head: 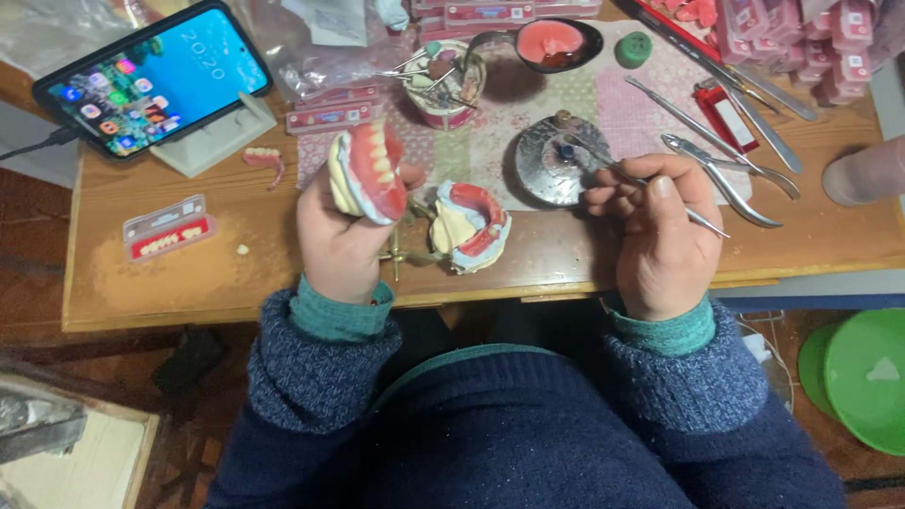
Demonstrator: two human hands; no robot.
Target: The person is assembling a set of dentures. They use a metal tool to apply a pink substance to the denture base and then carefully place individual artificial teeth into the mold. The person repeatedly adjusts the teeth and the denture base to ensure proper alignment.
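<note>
Sleeved arms reach out — left hand (341, 236) grips a denture cast (368, 174), right hand (660, 231) pinches a wax tool (613, 168); loosened grip — cast could crack on tabletop (189, 283) below.

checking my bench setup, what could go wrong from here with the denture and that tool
1. The left hand holds the denture cast up off the table; a slip could drop and chip it.
2. The metal tool in the right hand has its tip at the round burner; heat may travel towards the fingers.
3. The second cast sits near the table edge and could be knocked off.
</note>
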